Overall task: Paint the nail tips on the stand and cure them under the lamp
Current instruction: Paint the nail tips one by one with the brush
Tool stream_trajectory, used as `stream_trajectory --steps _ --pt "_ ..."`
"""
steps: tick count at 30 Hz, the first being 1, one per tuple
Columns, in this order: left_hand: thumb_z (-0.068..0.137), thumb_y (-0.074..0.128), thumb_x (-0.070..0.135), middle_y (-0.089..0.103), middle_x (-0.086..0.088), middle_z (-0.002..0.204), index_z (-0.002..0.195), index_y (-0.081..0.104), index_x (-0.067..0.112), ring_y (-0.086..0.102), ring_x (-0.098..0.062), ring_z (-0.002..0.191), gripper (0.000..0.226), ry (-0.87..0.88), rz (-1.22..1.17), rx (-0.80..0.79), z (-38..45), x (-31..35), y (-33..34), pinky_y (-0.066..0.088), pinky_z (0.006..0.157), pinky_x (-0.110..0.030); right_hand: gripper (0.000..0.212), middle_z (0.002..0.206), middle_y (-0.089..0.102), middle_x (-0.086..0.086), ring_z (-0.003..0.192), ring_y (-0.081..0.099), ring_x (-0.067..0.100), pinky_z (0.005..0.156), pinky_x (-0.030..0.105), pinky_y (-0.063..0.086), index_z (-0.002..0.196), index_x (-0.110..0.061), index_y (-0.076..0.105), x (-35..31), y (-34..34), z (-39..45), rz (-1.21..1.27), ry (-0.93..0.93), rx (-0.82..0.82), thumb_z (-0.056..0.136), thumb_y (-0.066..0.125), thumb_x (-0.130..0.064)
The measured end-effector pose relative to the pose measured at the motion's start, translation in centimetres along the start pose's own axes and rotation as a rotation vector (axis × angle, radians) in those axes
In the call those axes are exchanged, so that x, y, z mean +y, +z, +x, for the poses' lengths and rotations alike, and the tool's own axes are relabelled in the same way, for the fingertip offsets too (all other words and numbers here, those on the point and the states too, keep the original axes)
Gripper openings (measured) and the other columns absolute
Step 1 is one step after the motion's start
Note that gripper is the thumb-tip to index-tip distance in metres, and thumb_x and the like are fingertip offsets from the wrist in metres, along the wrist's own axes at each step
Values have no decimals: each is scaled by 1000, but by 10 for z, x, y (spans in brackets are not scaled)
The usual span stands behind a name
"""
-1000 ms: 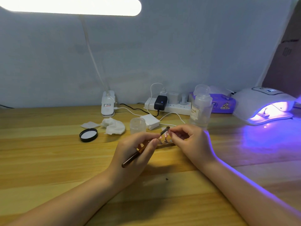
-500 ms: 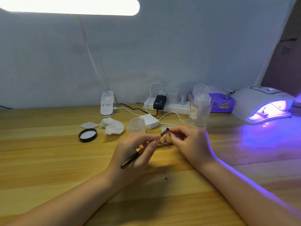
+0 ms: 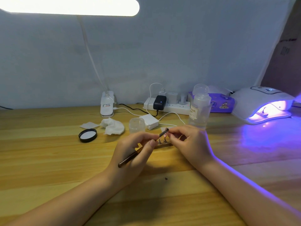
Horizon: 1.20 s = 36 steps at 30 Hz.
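Wooden surface against a pale wall, lit from above by a white desk lamp whose base sits at the back. Left hand grips a thin dark brush, fingers curled round the handle, shaft running up and right so the tip ends just at the right hand's fingertips. Right hand has thumb and forefinger pinched together at the brush tip; whatever they pinch is too small to make out. Nail stand lies flat on the surface between both hands, partly hidden by them: a pale base with two small metal posts visible, one carrying a pinkish nail tip. Brush tip sits just above the stand. UV curing lamp, white dome, glowing purple inside, stands at far right, well apart from the hands, with one small holder visible in its opening. One clear pump bottle labelled NAIL stands just behind the right hand. One small clear jar behind the left hand, its black lid lying apart to the left. One crumpled wipe and one flat wipe near the lid. One power strip and one purple tissue pack at the back wall.
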<state>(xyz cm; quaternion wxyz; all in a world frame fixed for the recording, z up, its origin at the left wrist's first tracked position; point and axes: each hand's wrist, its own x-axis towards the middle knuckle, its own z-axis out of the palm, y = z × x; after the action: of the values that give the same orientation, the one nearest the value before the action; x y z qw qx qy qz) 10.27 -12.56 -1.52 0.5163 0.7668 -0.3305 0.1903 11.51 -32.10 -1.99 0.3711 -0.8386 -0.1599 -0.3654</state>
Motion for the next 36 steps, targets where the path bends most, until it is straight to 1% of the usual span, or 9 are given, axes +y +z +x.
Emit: stream_trajectory --steps 3,7,14,18,20,22,27,31,36 --pt "85 52 33 74 6 83 94 71 17 68 -12 81 26 -14 -72 3 -2 -1 -2 44 72 -14 19 73 67 -11 72 62 1 62 13 49 88 -14 77 0 -1 0 30 33 4 76 74 1" --pt "87 52 34 74 4 84 94 71 17 69 -13 83 26 -63 -131 43 -2 -2 -1 53 73 -26 18 71 64 -17 67 59 -8 61 6 45 88 -14 77 -1 -1 0 38 43 -2 76 75 0" --pt "90 56 22 74 8 89 103 70 19 68 -6 88 19 -129 -147 93 1 -6 0 49 71 -13 13 70 69 -11 63 59 -1 59 6 41 84 -16 77 -1 0 -1 121 154 -60 79 75 -5" --pt "90 58 23 74 6 92 105 70 16 69 -8 91 21 -122 -176 70 0 -4 1 51 74 -16 11 72 72 -5 65 62 8 59 14 47 85 -19 77 -3 -1 0 184 206 -66 81 74 -10" --pt "89 59 30 75 5 90 103 71 16 69 -9 90 24 -120 -183 55 -1 -4 0 52 75 -20 12 75 72 -5 67 63 9 62 19 51 88 -20 77 -3 -2 0 193 224 -83 81 73 -11" --pt "86 56 35 75 4 86 98 72 16 70 -13 87 28 -117 -196 41 -1 -3 -1 52 76 -23 14 75 72 -6 67 63 8 62 19 51 88 -23 76 -3 -3 0 191 235 -89 81 72 -11" --pt "87 55 30 75 -4 85 96 72 12 71 -19 85 26 -84 -263 30 -2 -1 -2 54 75 -25 31 74 71 -8 68 63 8 62 15 50 83 -38 69 -3 -4 0 184 252 -88 79 73 -7" --pt "91 58 24 75 -3 88 100 71 13 70 -17 88 19 -114 -223 64 0 -3 -2 54 76 -27 21 73 72 -5 68 64 8 65 21 53 82 -30 73 -7 -4 0 214 259 -85 79 73 -9" --pt "91 55 21 74 6 91 103 69 17 69 -7 88 19 -129 -188 101 0 -5 -1 51 71 -15 14 73 73 -2 71 65 17 67 30 54 81 -27 74 -14 -5 0 288 309 -89 80 73 -13"
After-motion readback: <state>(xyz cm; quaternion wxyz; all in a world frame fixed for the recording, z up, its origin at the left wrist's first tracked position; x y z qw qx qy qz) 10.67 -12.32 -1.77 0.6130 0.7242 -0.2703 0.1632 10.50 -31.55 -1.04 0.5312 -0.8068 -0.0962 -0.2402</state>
